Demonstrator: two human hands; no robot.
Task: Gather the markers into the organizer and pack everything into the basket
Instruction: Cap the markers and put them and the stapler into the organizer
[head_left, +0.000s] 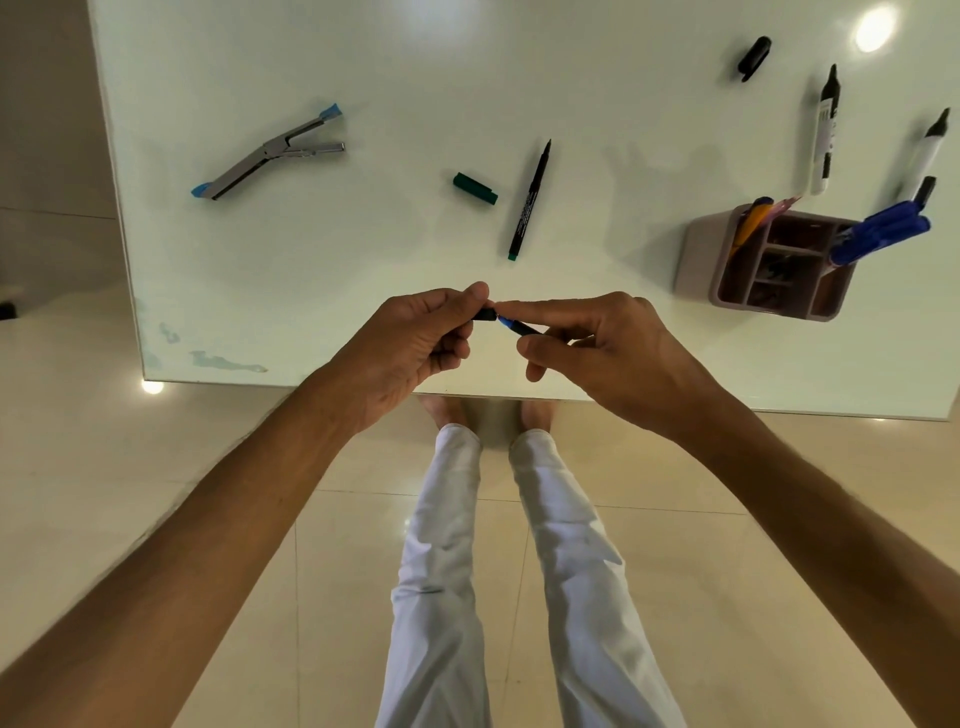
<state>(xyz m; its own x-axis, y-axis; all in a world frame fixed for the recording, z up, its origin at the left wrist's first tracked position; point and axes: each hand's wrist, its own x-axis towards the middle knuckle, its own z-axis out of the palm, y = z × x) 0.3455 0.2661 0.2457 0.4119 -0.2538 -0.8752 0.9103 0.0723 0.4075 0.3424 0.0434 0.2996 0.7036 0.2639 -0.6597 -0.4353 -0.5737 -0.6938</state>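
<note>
While my left hand (415, 338) pinches a black cap (485, 314) and my right hand (597, 343) grips a blue-tipped marker (519, 327) at the table's (363, 78) near edge, I judge capping is underway, then placing it in the organizer (698, 260) at right

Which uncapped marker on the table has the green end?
The thin black marker lying mid-table, beside the loose green cap. Its near end is green; the two white-barrelled markers at the far right show none.

Your white bench (363, 291) carries: stapler (267, 152), green cap (475, 188), uncapped green marker (530, 200), black cap (754, 58), two uncapped markers (825, 132), organizer (698, 260).
</note>
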